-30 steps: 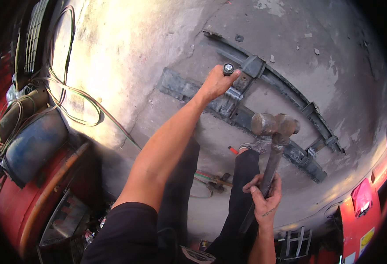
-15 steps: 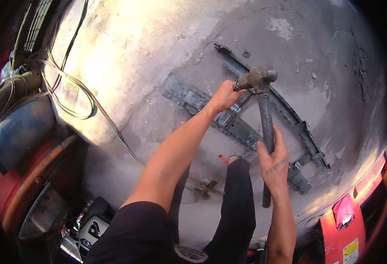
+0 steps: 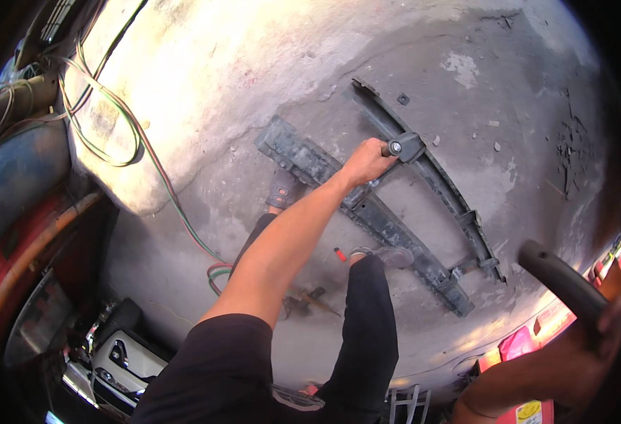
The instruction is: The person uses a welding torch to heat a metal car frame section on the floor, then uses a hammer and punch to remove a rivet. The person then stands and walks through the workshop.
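My left hand (image 3: 367, 164) is closed round a short, thick metal bar (image 3: 394, 148), its round end facing up. That bar stands at a bracket on a dark metal frame (image 3: 377, 219), made of a flat beam and a curved rail joined by crosspieces, lying on the floor. My right hand (image 3: 611, 321), dark and partly cut off at the right edge, grips the pipe handle of a hammer (image 3: 561, 279). The hammer's head is out of view. My shoe (image 3: 392, 256) rests against the flat beam; the other shoe (image 3: 282, 189) is by its far end.
Red and green hoses (image 3: 158, 166) run over the concrete floor at left, toward a torch (image 3: 310, 300) near my legs. A red lighter-like object (image 3: 340, 254) lies by my shoe. A blue cylinder (image 3: 24, 180) and red bodywork stand at left, a pink bag (image 3: 517, 344) at lower right.
My right hand has swung the hammer up and away to the right, off the bar. My left hand still holds the bar at the frame. The view has shifted slightly.
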Demonstrator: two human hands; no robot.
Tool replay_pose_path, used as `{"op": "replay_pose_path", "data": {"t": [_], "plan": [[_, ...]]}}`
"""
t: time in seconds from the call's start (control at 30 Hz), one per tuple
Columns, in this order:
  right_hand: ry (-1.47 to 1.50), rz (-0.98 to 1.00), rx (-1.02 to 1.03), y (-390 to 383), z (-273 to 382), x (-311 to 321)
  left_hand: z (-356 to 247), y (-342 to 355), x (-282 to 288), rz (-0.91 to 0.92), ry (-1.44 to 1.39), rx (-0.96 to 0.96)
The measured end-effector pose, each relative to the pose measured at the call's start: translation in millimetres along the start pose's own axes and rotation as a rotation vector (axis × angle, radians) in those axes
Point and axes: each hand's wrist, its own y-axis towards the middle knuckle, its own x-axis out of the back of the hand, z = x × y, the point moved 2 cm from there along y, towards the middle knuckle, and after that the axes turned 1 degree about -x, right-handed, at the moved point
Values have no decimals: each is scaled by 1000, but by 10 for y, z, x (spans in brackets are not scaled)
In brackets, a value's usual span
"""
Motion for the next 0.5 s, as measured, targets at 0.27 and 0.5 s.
{"op": "replay_pose_path", "data": {"t": [0.27, 0.5], "plan": [[-583, 194, -835, -1505, -1532, -222, 192, 217, 42, 1, -103, 14], [-261, -266, -1069, -1810, -1191, -53, -137, -16, 352, -40, 67, 12]]}}
